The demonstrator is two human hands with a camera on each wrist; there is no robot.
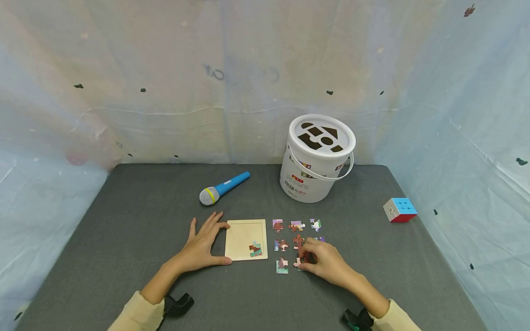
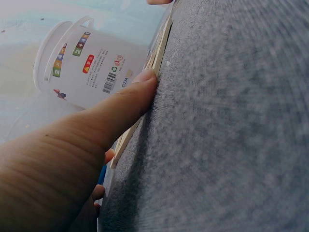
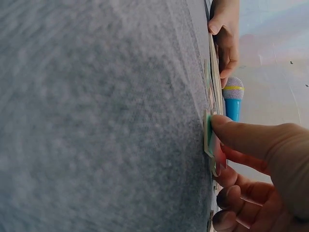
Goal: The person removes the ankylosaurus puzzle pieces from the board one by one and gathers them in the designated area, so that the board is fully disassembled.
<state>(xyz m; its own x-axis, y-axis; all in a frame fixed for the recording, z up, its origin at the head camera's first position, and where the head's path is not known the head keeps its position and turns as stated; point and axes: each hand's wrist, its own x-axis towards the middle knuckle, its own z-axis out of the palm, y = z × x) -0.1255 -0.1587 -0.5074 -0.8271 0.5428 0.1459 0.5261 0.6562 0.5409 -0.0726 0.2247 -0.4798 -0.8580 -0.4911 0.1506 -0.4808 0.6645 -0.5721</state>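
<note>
A square wooden puzzle tray (image 1: 242, 236) lies on the table, one jigsaw piece (image 1: 256, 248) sitting in its lower right corner. My left hand (image 1: 204, 246) rests at the tray's left side, thumb at the lower corner and index finger at the upper one, fingers spread. To the right of the tray, my right hand (image 1: 326, 263) pinches a puzzle piece (image 3: 209, 135) between thumb and fingers, low at the tabletop and partly hidden. Around that hand lie several loose pieces in rows, among them a pink-and-brown piece (image 1: 278, 225) and a green-edged piece (image 1: 282, 265).
Behind the tray lies a blue toy microphone (image 1: 225, 187) with a grey head. A white lidded bucket (image 1: 308, 172) with shape cutouts stands at the back, its handle hanging in front. Near the right table edge sits a puzzle cube (image 1: 400, 210). Plastic sheeting surrounds the grey table (image 1: 136, 220).
</note>
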